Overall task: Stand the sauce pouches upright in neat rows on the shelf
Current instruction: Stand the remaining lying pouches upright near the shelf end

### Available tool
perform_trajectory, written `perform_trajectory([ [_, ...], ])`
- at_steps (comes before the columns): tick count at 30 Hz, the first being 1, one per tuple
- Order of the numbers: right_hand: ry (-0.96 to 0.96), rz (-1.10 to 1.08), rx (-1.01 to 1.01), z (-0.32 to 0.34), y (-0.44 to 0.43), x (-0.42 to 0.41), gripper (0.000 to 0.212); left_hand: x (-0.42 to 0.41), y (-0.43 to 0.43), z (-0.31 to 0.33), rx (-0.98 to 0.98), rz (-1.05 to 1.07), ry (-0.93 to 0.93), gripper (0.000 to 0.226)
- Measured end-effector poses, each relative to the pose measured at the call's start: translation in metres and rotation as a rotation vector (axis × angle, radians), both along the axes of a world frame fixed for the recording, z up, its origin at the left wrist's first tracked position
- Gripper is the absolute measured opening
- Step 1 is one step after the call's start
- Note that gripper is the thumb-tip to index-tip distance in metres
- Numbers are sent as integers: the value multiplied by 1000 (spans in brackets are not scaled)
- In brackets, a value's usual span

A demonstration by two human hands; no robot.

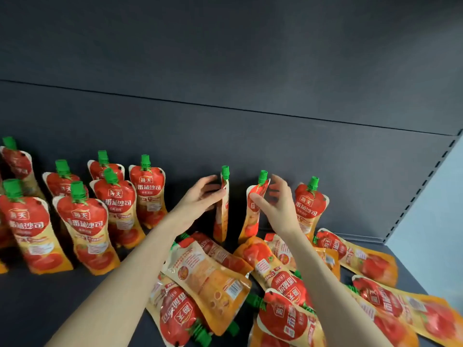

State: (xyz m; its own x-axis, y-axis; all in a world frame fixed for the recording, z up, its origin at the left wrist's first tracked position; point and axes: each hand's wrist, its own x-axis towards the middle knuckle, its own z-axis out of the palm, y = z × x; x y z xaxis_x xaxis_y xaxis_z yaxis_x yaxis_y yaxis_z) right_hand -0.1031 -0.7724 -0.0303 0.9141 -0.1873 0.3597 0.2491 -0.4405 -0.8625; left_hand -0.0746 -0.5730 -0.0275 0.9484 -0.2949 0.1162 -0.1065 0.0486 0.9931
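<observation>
Red and orange sauce pouches with green caps fill the dark shelf (pixel 75 296). Several stand upright in rows at the left (pixel 82 229). Near the back wall my left hand (pixel 200 196) pinches the upper edge of an upright pouch (pixel 221 216) seen edge-on. My right hand (pixel 275 204) grips the top of a second upright pouch (pixel 253 216) beside it. Another pouch (pixel 309 206) stands just right of my right hand. Several more lie flat in a loose heap (pixel 208 279) under and in front of my forearms.
The dark back panel (pixel 225 136) rises right behind the standing pouches. A perforated upright strip (pixel 423 186) and a pale side wall (pixel 436 221) close off the right end. Bare shelf surface shows at the front left.
</observation>
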Motion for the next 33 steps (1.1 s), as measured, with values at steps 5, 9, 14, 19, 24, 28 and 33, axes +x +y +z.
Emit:
perform_trajectory([
  [5, -3, 42, -90, -2, -10, 15, 52, 21, 4, 13, 274, -62, -236, 63],
  [9, -42, -26, -130, -5, -12, 18, 48, 35, 5, 20, 501, -115, -341, 58],
  [14, -30, -17, -56, 0, -8, 15, 44, 28, 3, 7, 613, 294, -576, 75],
  [19, 53, 29, 93, 1, -6, 18, 46, 23, 4, -3, 379, 235, -409, 46],
  [24, 206, 133, 170, -18, -4, 21, 35, 24, 5, -22, 297, 106, -219, 46],
  [28, 200, 132, 191, -27, 1, 22, 32, 29, 16, -37, 338, 131, -204, 46],
  [33, 184, 137, 163, -31, 4, 27, 36, 32, 27, -37, 410, 206, -202, 54],
])
